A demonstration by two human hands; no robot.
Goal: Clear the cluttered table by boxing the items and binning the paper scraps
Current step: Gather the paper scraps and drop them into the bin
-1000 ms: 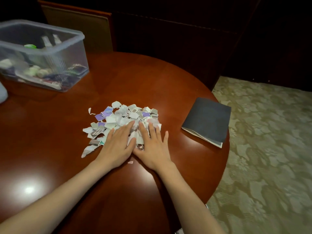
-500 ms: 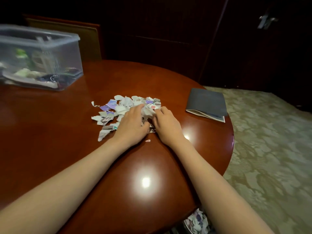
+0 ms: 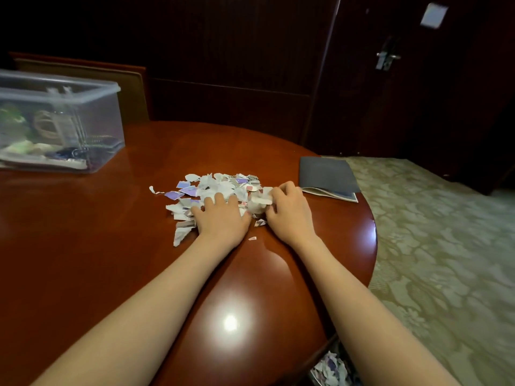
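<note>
Head view: at the round, glossy red-brown wooden table [image 3: 111,246], your two bare hands work a heap of torn white and purple paper scraps [image 3: 211,185] lying at the table's middle, near the right edge. Your left hand [image 3: 220,215] sits on the heap's near side, its fingers bent down into the pieces and closed over a clump. Your right hand [image 3: 289,213] is clenched round a crumpled white wad at the heap's right end.

To do this gather well, rake from the far side toward yourself so the loose pieces bunch between your palms rather than scatter. Squeeze both clumps together before you lift, because thin scraps are likely to slip out between fingers. One small pink-edged scrap [image 3: 252,238] lies apart between your wrists, and a long white strip [image 3: 181,235] trails off just left of your left wrist; sweep both in.

More torn pieces [image 3: 331,366] show below the table's near edge, probably in the bin, though its rim is hidden, so carry the load low and straight there.

A dark grey soft-cover booklet [image 3: 326,174] lies just beside your right hand; keep it out of the grab. The clear plastic storage box [image 3: 106,112], already holding items, stands well apart at the far left.
</note>
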